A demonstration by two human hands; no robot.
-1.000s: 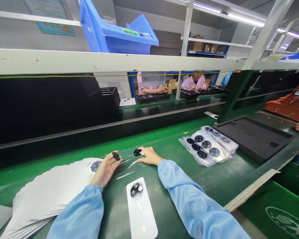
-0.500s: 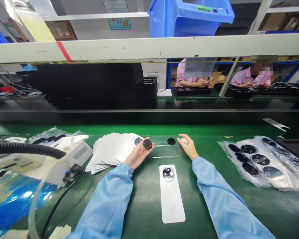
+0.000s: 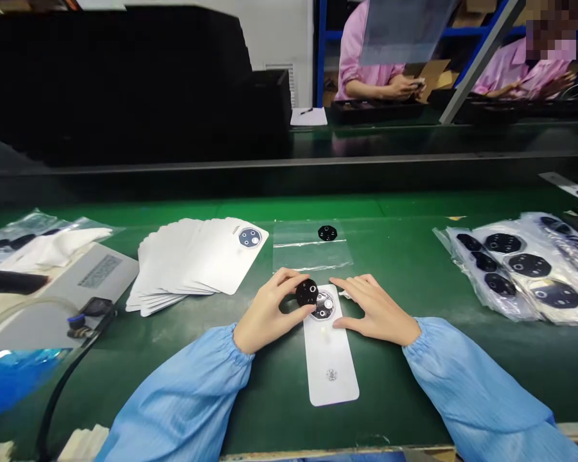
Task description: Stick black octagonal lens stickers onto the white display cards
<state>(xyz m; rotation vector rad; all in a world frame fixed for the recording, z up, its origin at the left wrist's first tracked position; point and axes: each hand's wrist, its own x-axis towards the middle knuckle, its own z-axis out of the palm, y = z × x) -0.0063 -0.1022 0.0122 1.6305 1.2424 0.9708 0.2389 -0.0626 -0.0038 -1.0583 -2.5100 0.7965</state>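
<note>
A white phone back cover (image 3: 331,356) lies flat on the green belt just in front of me, its round camera opening at the far end. My left hand (image 3: 270,313) pinches a small black lens disc (image 3: 307,292) right at that opening. My right hand (image 3: 376,309) rests with its fingers spread flat on the cover's far right edge. Another black disc (image 3: 327,233) lies on a clear plastic bag (image 3: 311,253) just beyond the cover.
A fanned stack of white covers (image 3: 192,263) lies to the left, beside a grey device with a black hose (image 3: 84,292). Clear bags of black discs (image 3: 515,269) lie at the right. Two people in pink work across the line behind a black divider.
Both hands drew back from the far discs to the white cover. The left hand carried its black disc down to the camera opening. My view tilted down.
</note>
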